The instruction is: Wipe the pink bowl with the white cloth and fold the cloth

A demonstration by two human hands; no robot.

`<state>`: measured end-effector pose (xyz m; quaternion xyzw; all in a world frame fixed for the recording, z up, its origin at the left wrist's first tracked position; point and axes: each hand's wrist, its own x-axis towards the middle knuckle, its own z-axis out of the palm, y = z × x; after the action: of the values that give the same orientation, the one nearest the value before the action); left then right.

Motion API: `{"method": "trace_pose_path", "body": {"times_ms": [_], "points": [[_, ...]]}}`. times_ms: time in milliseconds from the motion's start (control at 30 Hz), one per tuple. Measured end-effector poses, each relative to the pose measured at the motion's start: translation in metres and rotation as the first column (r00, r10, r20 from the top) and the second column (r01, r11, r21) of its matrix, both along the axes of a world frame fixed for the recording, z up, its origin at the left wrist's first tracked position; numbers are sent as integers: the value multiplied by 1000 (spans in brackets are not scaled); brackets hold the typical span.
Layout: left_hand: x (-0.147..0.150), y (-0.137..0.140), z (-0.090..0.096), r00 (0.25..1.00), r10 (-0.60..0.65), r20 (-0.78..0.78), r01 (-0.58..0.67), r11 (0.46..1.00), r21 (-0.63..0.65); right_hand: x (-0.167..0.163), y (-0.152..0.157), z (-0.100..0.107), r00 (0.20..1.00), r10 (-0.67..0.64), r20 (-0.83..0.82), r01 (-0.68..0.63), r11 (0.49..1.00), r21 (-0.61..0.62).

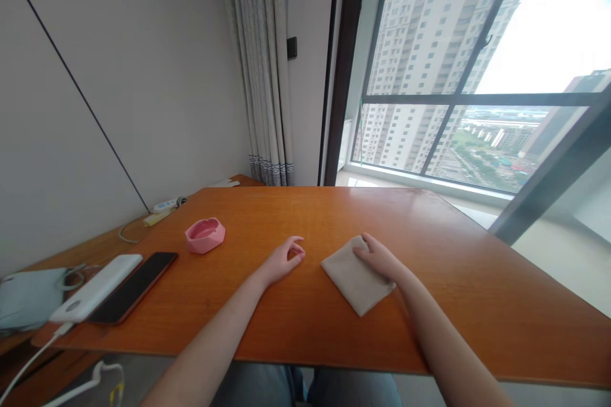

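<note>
A folded beige cloth (pixel 357 276) lies on the wooden table, one corner turned toward me. My right hand (pixel 379 256) grips its far right edge, the thumb on top and the other fingers partly hidden beyond the edge. To the left of the cloth, my left hand (pixel 285 259) rests at the tabletop with nothing in it. Its fingers are loosely curved, and a gap shows between thumb and forefinger. A strip of bare wood separates this hand from the cloth.
On the table's left stand a pink ashtray (pixel 205 236), a black phone (pixel 135 286) and a white power bank (pixel 95 289) with a cable plugged in. A power strip (pixel 160 215) lies by the wall. The table's front edge (pixel 334 367) runs above my lap.
</note>
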<state>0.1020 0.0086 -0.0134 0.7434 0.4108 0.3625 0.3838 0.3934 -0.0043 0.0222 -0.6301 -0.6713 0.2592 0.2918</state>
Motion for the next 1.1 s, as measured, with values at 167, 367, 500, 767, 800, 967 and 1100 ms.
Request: {"method": "trace_pose_path", "body": {"times_ms": [167, 367, 500, 767, 800, 967, 1100], "points": [[14, -18, 6, 918, -231, 322, 314, 919, -236, -36, -2, -18, 952, 30, -305, -19, 999, 42], [28, -23, 6, 927, -90, 364, 219, 918, -330, -47, -2, -27, 704, 56, -708, -161, 983, -82], [-1, -21, 14, 989, 137, 53, -129, 983, -131, -34, 4, -24, 612, 17, -791, -279, 940, -195], [-146, -29, 17, 788, 523, -325, -458, 850, 259, -27, 6, -24, 702, 0, -712, -244, 940, -241], [-164, -30, 16, 753, 540, -375, -457, 840, 291, -28, 6, -24, 715, 12, -699, -256, 935, -246], [-223, -38, 14, 548, 664, -509, -462, 747, 478, -28, 6, -25, 751, 34, -660, -261, 933, -249], [-238, -42, 11, 461, 756, -465, -456, 652, 606, -27, 8, -27, 766, 55, -640, -258, 939, -229]]}}
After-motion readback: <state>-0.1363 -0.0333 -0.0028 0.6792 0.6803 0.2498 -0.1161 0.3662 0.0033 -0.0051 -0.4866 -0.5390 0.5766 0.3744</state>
